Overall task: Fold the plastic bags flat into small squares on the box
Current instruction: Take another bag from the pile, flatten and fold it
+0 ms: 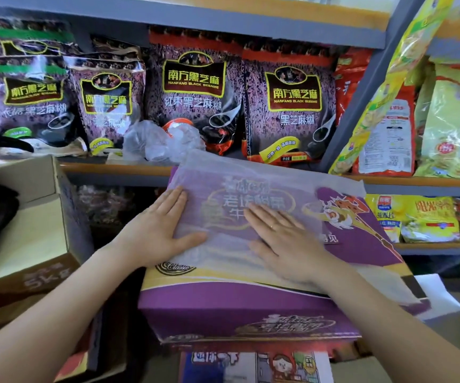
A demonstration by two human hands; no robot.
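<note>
At far left sits an open brown cardboard carton, matte, its flaps up. Your left hand lies flat, fingers straight and together, pressing the left edge of a thin, translucent, milky plastic bag; it grips nothing. The bag is spread as a smooth sheet over the top of the glossy purple printed box, the print showing through it. Your right hand, a ring on one finger, also rests palm-down on the bag, fingers straight and slightly spread. Behind, on the shelf, a crumpled clear bag lies against shiny sesame-paste pouches. Yellow crinkled packets stand at right.
</note>
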